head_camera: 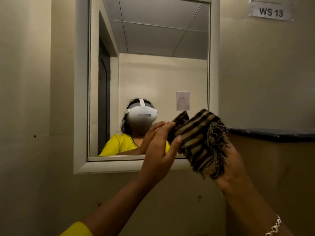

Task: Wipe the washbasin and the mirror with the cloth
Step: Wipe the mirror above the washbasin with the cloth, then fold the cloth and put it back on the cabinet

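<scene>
- Both my hands are up in front of the mirror (150,68), at its lower right corner.
- My right hand (233,160) grips the cloth (197,138), striped and frayed, bunched in my palm.
- My left hand (160,154) pinches the cloth's left edge, thumb in front and fingers behind.
- The cloth overlaps the frame (81,99); whether it touches the glass, I can't tell.

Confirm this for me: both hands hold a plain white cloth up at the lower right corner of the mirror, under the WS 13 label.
Not quite. The cloth is not plain white: the head view shows it striped in dark brown and tan, with a frayed fringe. The rest stands: the left hand and the right hand both hold it at the lower right corner of the mirror, below the WS 13 label.
</scene>
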The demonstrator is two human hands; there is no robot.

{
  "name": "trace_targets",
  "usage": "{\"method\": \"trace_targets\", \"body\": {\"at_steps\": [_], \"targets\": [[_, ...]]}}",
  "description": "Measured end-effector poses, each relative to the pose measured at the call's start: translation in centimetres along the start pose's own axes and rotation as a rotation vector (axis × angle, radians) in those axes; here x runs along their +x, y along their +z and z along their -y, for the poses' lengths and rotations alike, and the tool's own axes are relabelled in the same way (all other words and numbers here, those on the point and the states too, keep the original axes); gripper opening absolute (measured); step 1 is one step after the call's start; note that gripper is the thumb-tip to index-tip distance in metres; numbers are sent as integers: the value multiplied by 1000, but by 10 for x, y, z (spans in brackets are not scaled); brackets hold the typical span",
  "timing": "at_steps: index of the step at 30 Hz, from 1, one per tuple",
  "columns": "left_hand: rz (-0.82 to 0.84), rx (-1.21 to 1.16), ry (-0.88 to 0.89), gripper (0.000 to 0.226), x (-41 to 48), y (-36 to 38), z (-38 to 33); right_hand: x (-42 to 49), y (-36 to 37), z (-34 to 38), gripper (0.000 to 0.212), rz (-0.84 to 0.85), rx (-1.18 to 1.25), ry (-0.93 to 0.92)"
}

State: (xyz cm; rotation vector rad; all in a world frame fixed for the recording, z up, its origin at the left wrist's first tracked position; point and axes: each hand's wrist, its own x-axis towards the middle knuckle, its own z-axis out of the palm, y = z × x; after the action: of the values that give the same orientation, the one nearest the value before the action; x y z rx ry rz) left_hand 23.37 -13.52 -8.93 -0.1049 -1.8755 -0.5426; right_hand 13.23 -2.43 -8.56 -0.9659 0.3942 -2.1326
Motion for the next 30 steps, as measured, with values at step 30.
{"method": "trace_targets", "body": {"at_steps": [30], "targets": [[575,-338,-369,24,83,55,-93,1,24,194,20,302,-1533,116]]}}
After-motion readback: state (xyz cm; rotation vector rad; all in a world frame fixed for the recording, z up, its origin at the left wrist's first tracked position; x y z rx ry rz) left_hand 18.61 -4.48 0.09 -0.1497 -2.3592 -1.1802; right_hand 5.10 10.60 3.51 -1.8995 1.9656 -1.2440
